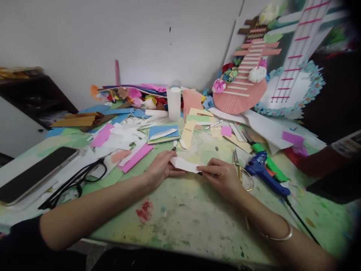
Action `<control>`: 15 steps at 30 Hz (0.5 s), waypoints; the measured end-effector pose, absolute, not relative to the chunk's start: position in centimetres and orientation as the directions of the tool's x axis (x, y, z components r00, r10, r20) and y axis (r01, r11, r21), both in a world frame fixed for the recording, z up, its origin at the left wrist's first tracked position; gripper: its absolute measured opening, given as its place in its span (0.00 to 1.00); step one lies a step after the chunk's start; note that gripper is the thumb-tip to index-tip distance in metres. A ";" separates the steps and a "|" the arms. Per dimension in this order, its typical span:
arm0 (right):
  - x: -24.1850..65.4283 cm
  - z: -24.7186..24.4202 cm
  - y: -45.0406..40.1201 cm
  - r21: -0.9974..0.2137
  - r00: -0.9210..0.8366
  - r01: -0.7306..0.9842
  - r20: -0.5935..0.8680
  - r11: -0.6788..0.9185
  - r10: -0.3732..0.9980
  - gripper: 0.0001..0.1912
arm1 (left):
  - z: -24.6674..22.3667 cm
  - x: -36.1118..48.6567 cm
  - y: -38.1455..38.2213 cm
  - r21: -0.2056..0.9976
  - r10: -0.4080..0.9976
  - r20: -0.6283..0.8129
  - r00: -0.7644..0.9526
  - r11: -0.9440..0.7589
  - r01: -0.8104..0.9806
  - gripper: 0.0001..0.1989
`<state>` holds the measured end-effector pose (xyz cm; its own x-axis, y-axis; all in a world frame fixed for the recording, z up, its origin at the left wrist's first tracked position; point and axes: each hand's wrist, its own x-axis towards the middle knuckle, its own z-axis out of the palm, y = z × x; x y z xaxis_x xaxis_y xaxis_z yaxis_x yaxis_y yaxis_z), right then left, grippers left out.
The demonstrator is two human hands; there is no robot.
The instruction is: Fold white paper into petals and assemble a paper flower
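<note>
A white strip of paper [184, 164] is stretched between my two hands, just above the front middle of the table. Its left end sits in the thumb and fingers of my left hand [161, 167]. My right hand [222, 177] pinches the other end, fingertips pressed together. Right beside that hand lie scissors [239, 171] with gold handles, partly hidden behind it. A blue glue gun [265, 173] rests further right, next to a bright green tool [272, 165].
Paper scraps [126, 135] cover the table's left and middle. Glasses [76, 180] and a phone [36, 173] lie at left. A white cylinder [175, 103] stands at the back. Paper instruments, one pink [239, 96], lean at back right. A dark cord [301, 220] trails from the glue gun.
</note>
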<state>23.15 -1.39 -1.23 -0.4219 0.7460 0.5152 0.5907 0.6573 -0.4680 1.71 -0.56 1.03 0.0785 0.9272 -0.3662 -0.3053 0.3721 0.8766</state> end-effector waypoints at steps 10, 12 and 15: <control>23.7 -1.8 -0.9 -0.480 -0.481 0.553 0.484 0.681 0.731 0.11 | -1.6 -2.0 -2.5 0.635 0.843 0.407 0.352 -0.538 0.554 0.10; 23.9 -1.7 -0.9 -0.493 -0.496 0.551 0.456 0.673 0.739 0.11 | -1.6 -2.1 -2.4 0.405 0.740 0.487 0.464 -0.662 0.631 0.03; 24.0 -1.4 -1.0 -0.517 -0.498 0.553 0.423 0.653 0.757 0.10 | -1.4 -2.0 -2.2 0.215 0.624 0.522 0.582 -0.756 0.618 0.06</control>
